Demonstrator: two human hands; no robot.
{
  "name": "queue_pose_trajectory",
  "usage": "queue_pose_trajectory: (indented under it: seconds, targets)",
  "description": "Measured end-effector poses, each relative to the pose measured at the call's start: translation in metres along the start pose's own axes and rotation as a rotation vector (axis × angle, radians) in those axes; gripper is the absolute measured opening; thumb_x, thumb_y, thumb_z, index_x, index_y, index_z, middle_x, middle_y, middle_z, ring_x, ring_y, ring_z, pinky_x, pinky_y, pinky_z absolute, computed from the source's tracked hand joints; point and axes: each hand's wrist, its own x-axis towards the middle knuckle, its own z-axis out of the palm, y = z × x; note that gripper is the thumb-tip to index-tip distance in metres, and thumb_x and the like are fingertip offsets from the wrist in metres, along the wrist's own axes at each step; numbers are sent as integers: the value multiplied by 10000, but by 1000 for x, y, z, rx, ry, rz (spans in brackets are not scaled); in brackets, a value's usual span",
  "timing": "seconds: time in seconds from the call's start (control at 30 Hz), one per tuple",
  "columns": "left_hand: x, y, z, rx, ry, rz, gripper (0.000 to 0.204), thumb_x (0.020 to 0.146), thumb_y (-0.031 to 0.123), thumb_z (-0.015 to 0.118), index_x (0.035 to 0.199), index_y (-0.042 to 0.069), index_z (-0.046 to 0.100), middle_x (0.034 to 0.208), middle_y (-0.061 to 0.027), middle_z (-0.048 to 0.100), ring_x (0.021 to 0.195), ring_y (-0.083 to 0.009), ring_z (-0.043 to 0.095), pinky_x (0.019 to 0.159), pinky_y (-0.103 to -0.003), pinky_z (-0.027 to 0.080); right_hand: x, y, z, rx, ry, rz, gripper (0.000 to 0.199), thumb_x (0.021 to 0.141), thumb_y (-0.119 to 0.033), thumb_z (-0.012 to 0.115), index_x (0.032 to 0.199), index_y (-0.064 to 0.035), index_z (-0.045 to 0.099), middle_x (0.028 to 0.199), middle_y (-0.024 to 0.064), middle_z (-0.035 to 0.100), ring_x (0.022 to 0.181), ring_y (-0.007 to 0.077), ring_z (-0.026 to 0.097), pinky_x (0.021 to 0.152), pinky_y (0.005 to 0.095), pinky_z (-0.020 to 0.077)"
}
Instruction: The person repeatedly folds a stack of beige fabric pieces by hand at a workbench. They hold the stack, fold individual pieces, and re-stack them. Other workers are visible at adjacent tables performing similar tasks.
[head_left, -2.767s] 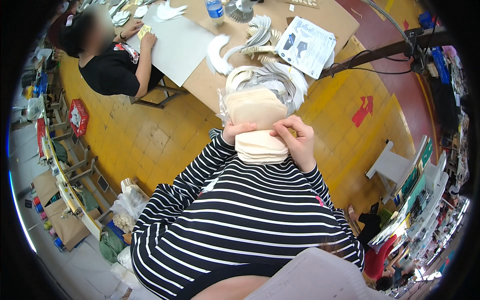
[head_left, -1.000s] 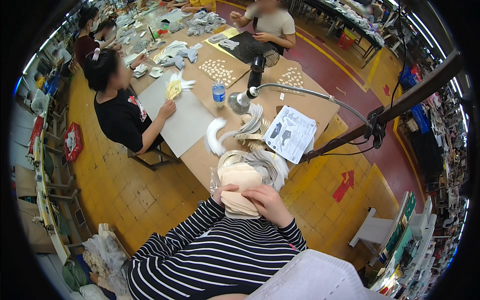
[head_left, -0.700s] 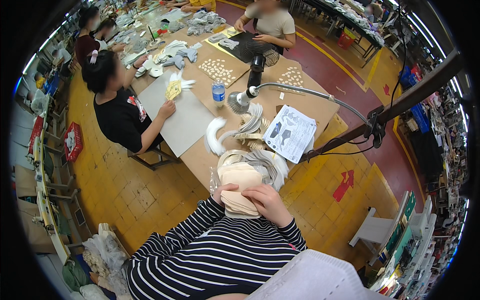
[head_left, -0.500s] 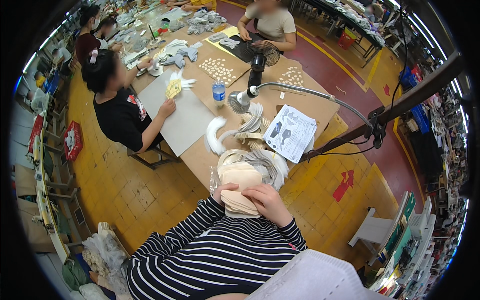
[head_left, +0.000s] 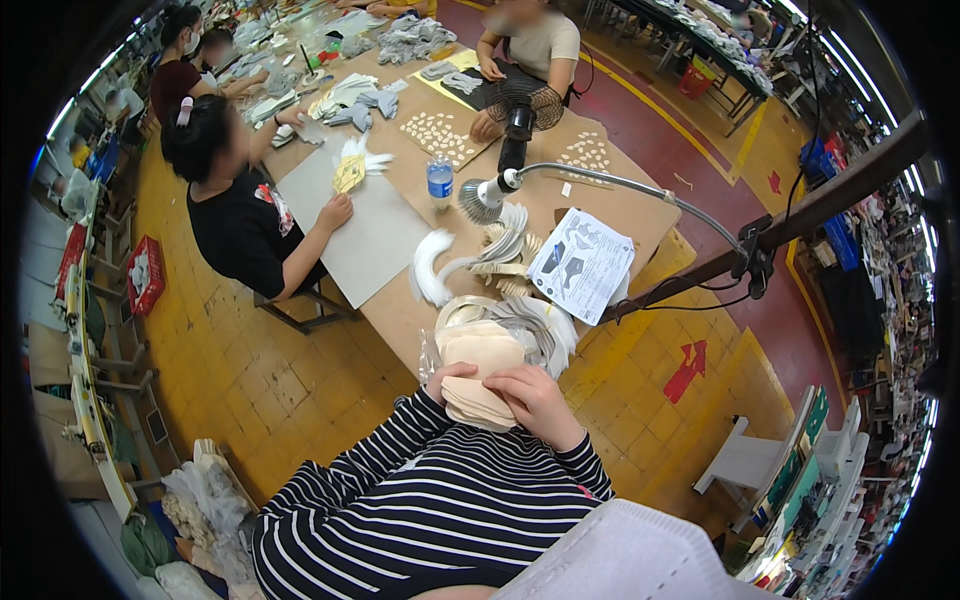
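Observation:
A stack of thin cream-coloured cut pieces (head_left: pixel 480 402) is held between my two hands, its layers fanned toward my body. My left hand (head_left: pixel 446 382) grips the left edge, fingers partly hidden behind the stack. On the other side, my right hand (head_left: pixel 534 396) has its fingers closed on the right edge. Just beyond lies a larger cream-coloured piece (head_left: pixel 480 345), above the near table edge. Curved white and grey cut pieces (head_left: pixel 545 330) are piled right behind it, and a clear plastic bag (head_left: pixel 428 350) shows at the left.
A gooseneck lamp (head_left: pixel 485 198), a small black fan (head_left: pixel 520 110), a water bottle (head_left: pixel 440 182) and printed sheets (head_left: pixel 582 265) are on or over the table (head_left: pixel 640 190). A co-worker (head_left: pixel 230 190) sits at left by a grey board (head_left: pixel 350 225); another person (head_left: pixel 540 50) works opposite.
My hands hold nearly the same place, and the fanned layers have shifted slightly. The person opposite has reached a hand toward the small pale pieces; the left co-worker's far hand has moved slightly.

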Motion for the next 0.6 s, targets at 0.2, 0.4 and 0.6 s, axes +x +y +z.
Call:
queue_pose_trajectory:
  seconds: [0.2, 0.4, 0.6]
  targets:
    - [13, -7, -16, 0, 9, 10, 367, 892, 228, 627, 1156, -25, 592, 1039, -171, 679, 903, -251, 674, 848, -353, 555, 2, -3, -1, -1, -3, 9, 209, 829, -46, 637, 1031, -72, 684, 977, 79, 681, 910, 273, 630, 821, 369, 465]
    - [22, -11, -30, -4, -48, -1, 348, 894, 222, 627, 1143, -20, 598, 1027, -166, 679, 903, -243, 670, 845, -344, 554, 3, -5, 0, 4, -3, 4, 213, 827, -42, 637, 1032, -72, 687, 974, 80, 684, 909, 273, 631, 820, 369, 468]
    - [29, -14, -37, -22, -71, 17, 350, 893, 217, 627, 1148, -20, 595, 1032, -164, 678, 905, -242, 669, 848, -341, 553, 2, -4, 1, -2, -1, 8, 211, 827, -40, 638, 1029, -72, 688, 973, 80, 684, 906, 274, 630, 818, 370, 469]
